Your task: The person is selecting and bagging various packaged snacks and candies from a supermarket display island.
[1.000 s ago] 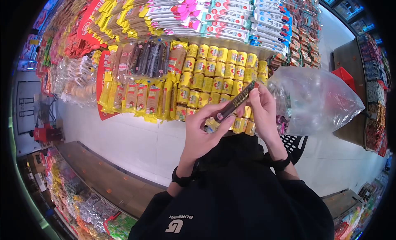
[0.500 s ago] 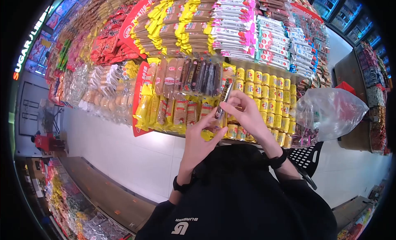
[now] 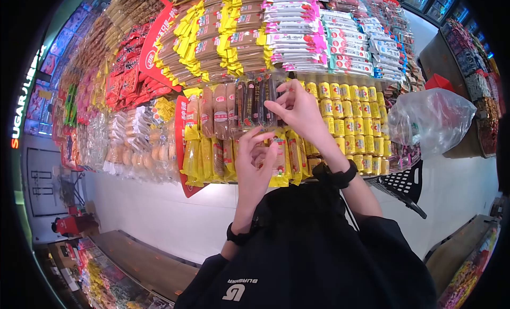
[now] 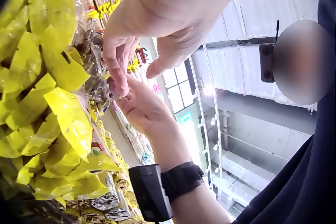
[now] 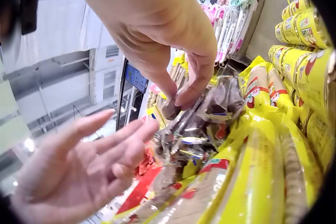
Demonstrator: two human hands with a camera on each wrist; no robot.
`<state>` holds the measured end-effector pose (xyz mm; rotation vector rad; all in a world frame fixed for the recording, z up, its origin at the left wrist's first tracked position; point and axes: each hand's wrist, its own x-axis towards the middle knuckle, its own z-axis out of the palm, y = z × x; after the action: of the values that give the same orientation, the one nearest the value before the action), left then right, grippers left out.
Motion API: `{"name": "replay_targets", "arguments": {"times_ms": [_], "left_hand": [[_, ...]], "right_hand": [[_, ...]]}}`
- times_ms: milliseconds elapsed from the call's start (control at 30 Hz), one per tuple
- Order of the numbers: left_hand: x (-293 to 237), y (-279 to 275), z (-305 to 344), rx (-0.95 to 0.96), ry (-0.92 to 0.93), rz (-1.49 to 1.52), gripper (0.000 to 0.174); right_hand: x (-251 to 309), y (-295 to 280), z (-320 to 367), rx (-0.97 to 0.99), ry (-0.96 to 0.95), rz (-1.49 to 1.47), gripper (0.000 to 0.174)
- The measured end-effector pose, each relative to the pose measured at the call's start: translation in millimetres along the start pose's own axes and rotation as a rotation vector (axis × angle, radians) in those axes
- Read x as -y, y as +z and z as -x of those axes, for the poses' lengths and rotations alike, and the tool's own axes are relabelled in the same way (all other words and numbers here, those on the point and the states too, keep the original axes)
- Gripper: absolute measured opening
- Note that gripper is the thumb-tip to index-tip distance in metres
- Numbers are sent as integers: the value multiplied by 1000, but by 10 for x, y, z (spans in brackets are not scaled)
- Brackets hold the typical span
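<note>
My right hand (image 3: pixel 300 113) is over the right end of a row of dark wrapped snack sticks (image 3: pixel 249 106). In the right wrist view its thumb and fingers pinch the end of one dark snack stick (image 5: pixel 170 110), at the level of the others. The left hand (image 3: pixel 254 163) is just in front of that row, its fingers loosely bent and holding nothing. Below it lie yellow-ended snack packs (image 3: pixel 279 163). Brown sausage-shaped packs (image 3: pixel 220 109) are to the left of the dark sticks.
Yellow cans (image 3: pixel 350 125) stand in rows to the right. Behind lie stacked pink-and-white packs (image 3: pixel 295 30) and brown packs with yellow ends (image 3: pixel 210 35). A clear plastic bag (image 3: pixel 433 120) is at the right, above a black perforated basket (image 3: pixel 401 182). Red signs (image 3: pixel 154 56) divide the display.
The dark snack stick, earlier held up between both hands, has gone down to the row with the right hand. The left hand has let go of it. The head view has shifted over the display.
</note>
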<state>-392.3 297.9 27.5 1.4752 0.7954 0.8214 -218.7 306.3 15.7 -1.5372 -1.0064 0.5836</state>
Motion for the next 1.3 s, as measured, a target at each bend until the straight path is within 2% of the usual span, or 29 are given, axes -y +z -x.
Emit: {"name": "replay_targets", "arguments": {"times_ms": [100,200,300,333,433,467,567,700,800,900,1100,1300], "left_hand": [[47,-26,-31,21,6,-8,40],[35,-2,-27,39,-42,3,37],[30,-51,-35,88,-76,-20,33],[24,-65,-38,75,-56,-33,31],[26,-141,-33,47,-15,-75,29],[44,-173,-32,52,-12,-90,29],[104,-221,-23,70,8,-112,28],[107,-251,-17,104,21,-132,29],[84,-267,-19,157,-40,-139,31],[172,-243,-29,193,111,-109,34],[83,-210,-38,245,45,-38,38],[64,-244,-27,214,39,-33,35]], "right_hand": [[-104,56,-35,-40,-143,256,33],[-67,44,-21,-33,-197,332,27],[-18,16,24,-147,-271,311,24],[-83,-4,31,-246,-354,375,23],[-128,-88,144,-261,-245,295,25],[-133,-135,185,-158,-105,297,28],[-100,-125,244,-23,90,208,30],[-161,-13,224,-71,47,211,33],[-176,50,227,-116,-2,193,33],[-217,70,194,-149,-23,239,32],[-184,26,195,-111,12,299,33],[-207,-33,268,-149,12,6,29]]}}
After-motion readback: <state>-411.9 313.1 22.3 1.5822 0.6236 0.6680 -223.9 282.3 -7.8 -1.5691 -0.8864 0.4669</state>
